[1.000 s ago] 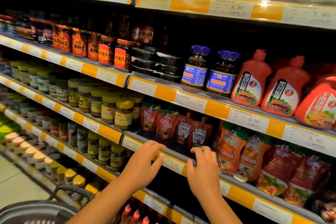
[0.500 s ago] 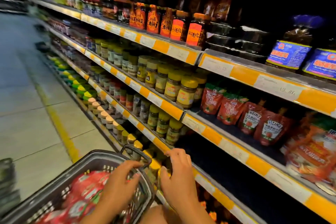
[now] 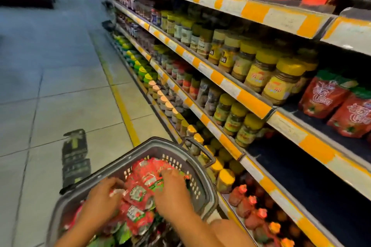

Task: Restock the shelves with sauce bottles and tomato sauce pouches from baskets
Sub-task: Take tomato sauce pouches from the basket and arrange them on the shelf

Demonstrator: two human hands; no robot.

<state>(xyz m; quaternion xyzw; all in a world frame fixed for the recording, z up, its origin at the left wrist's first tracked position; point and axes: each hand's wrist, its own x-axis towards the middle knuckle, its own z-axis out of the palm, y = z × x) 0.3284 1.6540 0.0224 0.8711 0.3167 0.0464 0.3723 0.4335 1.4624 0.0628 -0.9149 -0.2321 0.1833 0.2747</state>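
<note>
Both hands are down in one grey basket (image 3: pixel 140 152) at near centre, which is heaped with red tomato sauce pouches (image 3: pixel 140 192), too jumbled to count. The left hand (image 3: pixel 100 198) curls its fingers onto the pile's left side; the right hand (image 3: pixel 172 192) curls over pouches on the right. Whether either truly grips one, I cannot tell. Two red pouches (image 3: pixel 337 104) stand on the right shelf (image 3: pixel 313 142), beside yellow-lidded jars (image 3: pixel 281 78).
</note>
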